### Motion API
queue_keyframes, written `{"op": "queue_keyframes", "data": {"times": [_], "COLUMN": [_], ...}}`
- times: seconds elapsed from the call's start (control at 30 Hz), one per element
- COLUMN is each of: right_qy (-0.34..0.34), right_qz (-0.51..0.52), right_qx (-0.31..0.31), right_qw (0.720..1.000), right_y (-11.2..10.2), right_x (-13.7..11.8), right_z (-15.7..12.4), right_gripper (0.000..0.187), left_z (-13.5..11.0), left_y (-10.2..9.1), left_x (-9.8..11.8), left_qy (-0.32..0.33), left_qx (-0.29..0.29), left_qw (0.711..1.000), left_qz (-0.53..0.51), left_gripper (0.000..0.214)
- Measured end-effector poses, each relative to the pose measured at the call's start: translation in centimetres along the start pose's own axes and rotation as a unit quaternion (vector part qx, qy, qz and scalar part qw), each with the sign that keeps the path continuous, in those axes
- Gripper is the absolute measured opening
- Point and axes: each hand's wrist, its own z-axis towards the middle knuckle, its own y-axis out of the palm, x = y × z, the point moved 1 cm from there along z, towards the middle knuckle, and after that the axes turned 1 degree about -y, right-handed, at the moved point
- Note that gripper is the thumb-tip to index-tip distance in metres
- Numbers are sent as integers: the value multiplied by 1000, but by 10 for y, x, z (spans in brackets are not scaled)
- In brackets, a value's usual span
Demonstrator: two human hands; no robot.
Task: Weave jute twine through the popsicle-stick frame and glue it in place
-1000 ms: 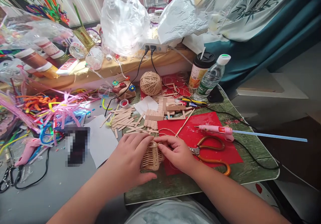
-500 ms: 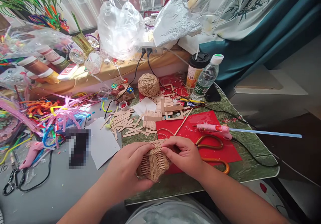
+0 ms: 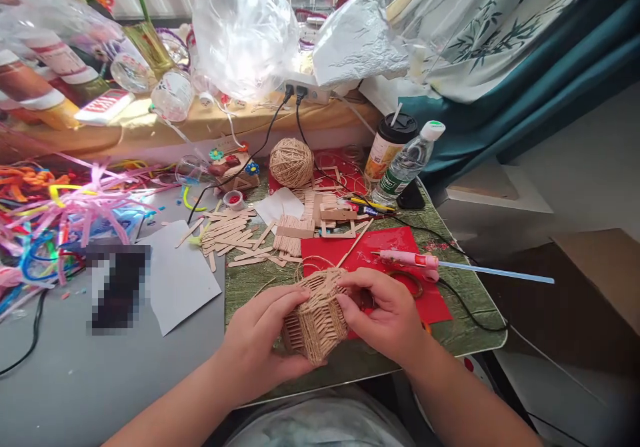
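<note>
A small basket [image 3: 317, 317] made of wooden sticks wound with jute twine is held just above the table's front edge. My left hand [image 3: 263, 340] cups its left side and underside, fingers wrapped around it. My right hand [image 3: 385, 313] grips its right rim, thumb and fingers pressed on the twine. A loose strand of twine [image 3: 313, 265] loops off the basket's top. Orange-handled scissors [image 3: 413, 287] lie on a red sheet [image 3: 380, 243], mostly hidden behind my right hand.
A pink glue gun [image 3: 407, 259] with a blue stick lies on the red sheet. Behind are loose craft sticks [image 3: 235, 230], a twine ball [image 3: 291, 162], a cup [image 3: 385, 147] and a water bottle [image 3: 407, 163]. Coloured pipe cleaners [image 3: 60, 207] crowd the left.
Both hands have lifted the basket off the table and turned it, so its side wall now faces me. The view has shifted right and down.
</note>
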Motion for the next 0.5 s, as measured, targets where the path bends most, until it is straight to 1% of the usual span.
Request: {"op": "queue_keyframes", "data": {"times": [0.07,0.17,0.27,0.4,0.5], "right_qy": [-10,-44,-54,-7,42], "right_qz": [-24,-36,-27,-10,13], "right_qx": [-13,-50,-73,-76,-85], "right_qw": [1000,997,995,997,995], "right_y": [-2,-3,0,6,10], "right_x": [2,4,6,10,13], "right_z": [2,7,10,8,7], "right_gripper": [27,31,26,17,10], "left_z": [-3,-6,-8,-10,-11], "left_y": [4,8,9,9,9], "left_x": [-6,-14,-20,-26,-28], "left_qy": [9,26,38,37,17], "left_qx": [12,20,25,18,2], "left_qw": [1000,999,999,999,999], "left_qz": [-11,-24,-27,-27,-28], "left_gripper": [85,85,82,80,82]}}
